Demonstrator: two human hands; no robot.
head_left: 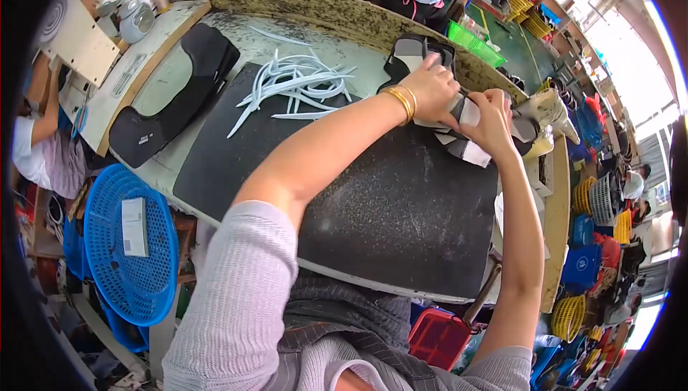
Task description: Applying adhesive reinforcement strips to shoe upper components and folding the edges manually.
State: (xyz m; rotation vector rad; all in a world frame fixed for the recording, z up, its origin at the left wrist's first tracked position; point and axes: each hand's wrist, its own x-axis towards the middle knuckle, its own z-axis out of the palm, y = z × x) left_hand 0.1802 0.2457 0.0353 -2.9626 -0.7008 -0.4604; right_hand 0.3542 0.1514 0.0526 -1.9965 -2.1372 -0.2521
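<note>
At the far right of the table, my left hand [428, 95] and my right hand [490, 123] come together on a grey and black shoe upper piece [469, 113]. Both hands are closed, with thumbs and fingers pressed on the piece; part of it is hidden behind them. Gold bangles circle my left wrist. More grey and black cut pieces [471, 152] lie just below the hands, at the corner of a black mat [387, 212]. Behind my left hand rests another black and grey piece [411, 48]. A loose heap of pale, thin curved strips [297, 81] sits left of my left forearm.
Stacked black curved pieces [168, 115] lie at the table's left. A raised, worn rim [308, 4] runs along the far edge. Left of the table is a blue basket [115, 262] holding a white box; a red basket [437, 337] is below the front edge. Other people sit nearby.
</note>
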